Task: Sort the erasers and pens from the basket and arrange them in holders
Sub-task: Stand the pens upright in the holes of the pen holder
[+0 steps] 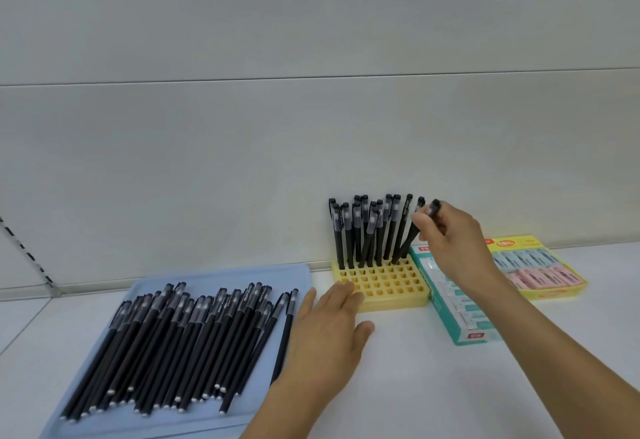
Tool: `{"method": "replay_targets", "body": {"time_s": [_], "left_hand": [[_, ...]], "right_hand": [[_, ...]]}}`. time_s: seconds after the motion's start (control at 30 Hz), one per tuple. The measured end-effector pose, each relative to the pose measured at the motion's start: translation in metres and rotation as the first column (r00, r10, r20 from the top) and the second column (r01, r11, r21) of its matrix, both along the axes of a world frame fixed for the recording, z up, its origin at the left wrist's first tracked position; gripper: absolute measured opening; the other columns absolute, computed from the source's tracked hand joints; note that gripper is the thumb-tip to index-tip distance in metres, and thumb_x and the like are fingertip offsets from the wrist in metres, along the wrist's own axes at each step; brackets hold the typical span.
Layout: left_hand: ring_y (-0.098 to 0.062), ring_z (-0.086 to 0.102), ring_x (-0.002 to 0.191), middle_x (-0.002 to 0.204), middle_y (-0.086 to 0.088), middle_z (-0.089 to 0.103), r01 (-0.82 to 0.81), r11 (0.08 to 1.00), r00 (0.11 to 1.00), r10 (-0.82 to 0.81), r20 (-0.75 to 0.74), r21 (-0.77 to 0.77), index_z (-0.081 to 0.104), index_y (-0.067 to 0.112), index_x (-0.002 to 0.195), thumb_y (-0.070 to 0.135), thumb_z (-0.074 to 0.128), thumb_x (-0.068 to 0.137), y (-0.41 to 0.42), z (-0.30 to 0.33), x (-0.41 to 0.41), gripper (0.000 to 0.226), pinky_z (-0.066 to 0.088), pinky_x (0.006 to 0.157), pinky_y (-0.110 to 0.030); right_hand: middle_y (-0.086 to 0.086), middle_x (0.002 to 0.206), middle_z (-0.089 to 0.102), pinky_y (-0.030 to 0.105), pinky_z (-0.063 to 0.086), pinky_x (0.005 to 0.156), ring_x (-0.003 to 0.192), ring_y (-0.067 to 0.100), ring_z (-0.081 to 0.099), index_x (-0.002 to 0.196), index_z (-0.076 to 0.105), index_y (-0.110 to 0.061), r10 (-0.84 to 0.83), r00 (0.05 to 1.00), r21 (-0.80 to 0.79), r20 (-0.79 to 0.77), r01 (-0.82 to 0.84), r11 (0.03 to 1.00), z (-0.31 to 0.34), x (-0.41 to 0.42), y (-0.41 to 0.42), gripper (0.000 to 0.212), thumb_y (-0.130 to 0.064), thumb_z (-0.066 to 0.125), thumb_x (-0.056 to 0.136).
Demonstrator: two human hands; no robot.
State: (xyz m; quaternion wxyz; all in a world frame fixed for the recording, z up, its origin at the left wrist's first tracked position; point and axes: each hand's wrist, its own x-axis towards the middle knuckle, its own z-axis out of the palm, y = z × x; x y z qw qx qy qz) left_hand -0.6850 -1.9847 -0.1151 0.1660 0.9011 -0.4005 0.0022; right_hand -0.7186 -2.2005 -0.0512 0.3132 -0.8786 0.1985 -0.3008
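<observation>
The right hand [446, 230] reaches forward from the lower right, forearm stretched diagonally across the white bench [398, 369], fingers curled and pinching the capped upper end of a black pen [420, 230]. That pen leans, its cap up and to the right inside the hand, its lower tip down and to the left, reaching the back rows of the yellow holder [384, 286]; whether the tip sits fully in a hole cannot be told. Just left of it a cluster of standing pens [367, 230] fills the holder's rear rows, long axes near upright, caps up. The left hand [329, 338] lies flat and spread, palm down, fingers relaxed and pointing away, fingertips touching the holder's front left corner, holding nothing. Just to its left a blue tray [221, 275] carries a heap of loose pens [180, 345], lying flat with long axes running from near-left to far-right, caps toward the wall. Right of the holder, partly under the right forearm, lie a green eraser box [460, 314] and beyond it a yellow eraser box [540, 265] with blue and pink erasers in rows.
</observation>
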Motion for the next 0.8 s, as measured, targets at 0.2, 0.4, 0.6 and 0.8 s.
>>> {"method": "replay_targets", "body": {"time_s": [0.2,0.4,0.6,0.8], "left_hand": [[-0.001,0.015,0.145,0.158,0.017,0.019,0.012,1.000,0.999,-0.012,-0.030,-0.008,0.032,0.031,0.148,0.042,0.036,0.102,0.000,0.002,0.004,0.048,-0.003,0.119,-0.030],[-0.003,0.016,0.145,0.159,0.013,0.021,0.025,1.000,0.999,-0.025,-0.032,-0.002,0.032,0.028,0.149,0.041,0.038,0.102,0.003,0.007,0.003,0.049,-0.002,0.119,-0.031],[-0.008,0.012,0.146,0.158,0.011,0.020,-0.143,0.989,0.986,0.145,0.079,-0.025,0.028,0.032,0.149,0.053,0.035,0.099,0.053,0.011,0.008,0.056,0.001,0.120,-0.031],[-0.021,0.033,0.134,0.145,-0.001,0.035,-0.565,0.813,0.821,0.537,0.193,0.139,0.026,0.020,0.145,0.077,0.026,0.086,0.119,0.013,0.027,0.082,0.035,0.103,-0.033]], "right_hand": [[0.003,0.078,0.066,0.045,0.054,0.077,0.076,0.022,0.063,0.088,0.060,-0.018,0.051,0.992,-0.008,-0.115,-0.052,0.999,-0.002,0.014,0.004,0.026,-0.040,0.049,0.096],[0.007,0.080,0.067,0.043,0.054,0.074,0.073,0.023,0.063,0.082,0.060,-0.010,-0.001,0.979,-0.097,-0.203,-0.019,0.995,-0.005,0.030,0.012,0.034,-0.040,0.053,0.096],[-0.007,0.080,0.057,0.039,0.047,0.068,0.074,0.016,0.056,0.106,0.040,-0.022,-0.130,0.987,0.001,-0.099,0.131,0.991,-0.028,0.006,0.026,0.042,-0.060,0.047,0.090],[-0.011,0.063,0.058,0.024,0.035,0.050,0.058,0.001,0.053,0.071,0.056,-0.029,0.128,0.956,-0.109,-0.263,-0.161,0.981,-0.029,-0.005,0.098,0.035,-0.056,0.047,0.091]]}}
